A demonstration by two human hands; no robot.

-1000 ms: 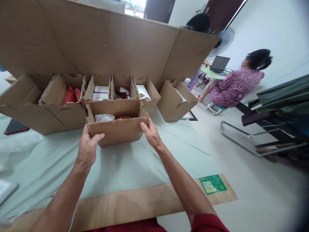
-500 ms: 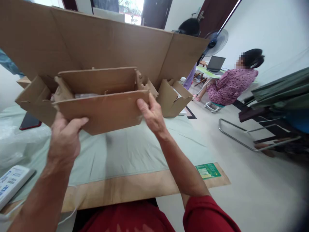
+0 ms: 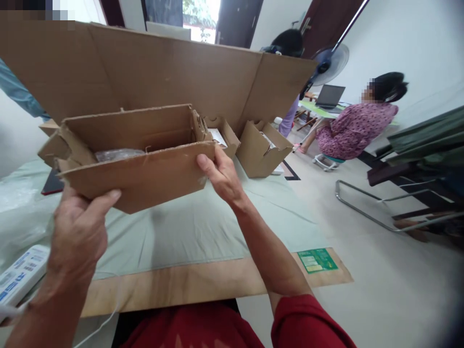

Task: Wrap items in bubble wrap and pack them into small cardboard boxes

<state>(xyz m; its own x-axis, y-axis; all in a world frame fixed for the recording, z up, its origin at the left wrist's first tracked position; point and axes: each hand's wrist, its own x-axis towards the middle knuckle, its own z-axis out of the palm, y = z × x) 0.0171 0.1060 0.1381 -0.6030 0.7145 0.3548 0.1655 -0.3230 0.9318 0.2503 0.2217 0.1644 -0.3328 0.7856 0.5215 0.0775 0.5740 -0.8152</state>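
We have the box (image 3: 145, 182) gripped at both ends, the fingers of our left hand (image 3: 78, 227) and right hand (image 3: 225, 178) closed on it, its long axis running between them, neither hand nearer. It is open-topped brown cardboard, ragged at the rim, with crinkly clear plastic (image 3: 118, 154) inside. Beyond our fingers rises a flat panel (image 3: 174, 72); below them, wrinkled pale cloth (image 3: 213, 232) covers the desk (image 3: 174, 286).
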